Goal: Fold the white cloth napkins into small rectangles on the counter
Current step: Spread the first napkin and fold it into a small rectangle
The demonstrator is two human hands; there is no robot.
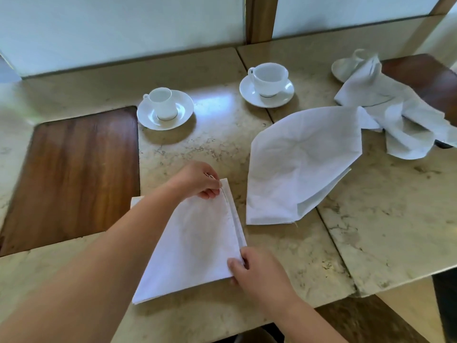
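Observation:
A folded white napkin [197, 243] lies flat on the marble counter [284, 251] in front of me. My left hand [197, 180] pinches its far right corner. My right hand [257, 271] pinches the near right corner along the same folded edge. A second white napkin [296, 164], loosely folded and creased, lies to the right. A crumpled pile of white napkins [395, 115] sits at the far right, partly over a dark wood inlay.
Two white cups on saucers stand at the back: one [165, 108] left of centre, one [267, 84] to the right. A third cup and saucer [348, 64] is partly hidden by the crumpled napkins. A wood inlay [74, 174] fills the left.

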